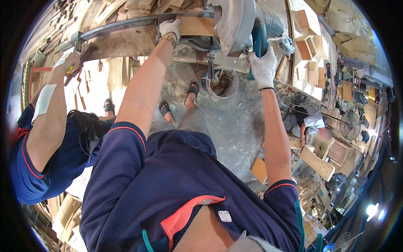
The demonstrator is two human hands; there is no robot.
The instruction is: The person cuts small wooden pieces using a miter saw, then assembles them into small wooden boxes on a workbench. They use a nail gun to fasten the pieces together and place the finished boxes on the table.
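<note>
Gripping the saw handle (260, 38), the right hand (263, 68) curls shut; the left hand (170, 28) meets the board (197, 26), grip unclear. The guard (235, 26) hides any cut made.

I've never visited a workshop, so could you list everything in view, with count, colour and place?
Saw: one, grey and teal, top centre
Board: one, light brown, left of the saw
Floor: one, grey, centre
Bucket: one, whitish, holding wood scraps, below the saw
Box-like wooden pieces: several, pale brown, upper right
Loose wood: many, pale brown, upper left
Fan: at least one, dark, right
Other people: two, one navy-shirted, left; one right
Sandals: two, dark, on the wearer's feet
Hands: two, white-gloved; left hand on the board, right hand at the saw's handle
</note>
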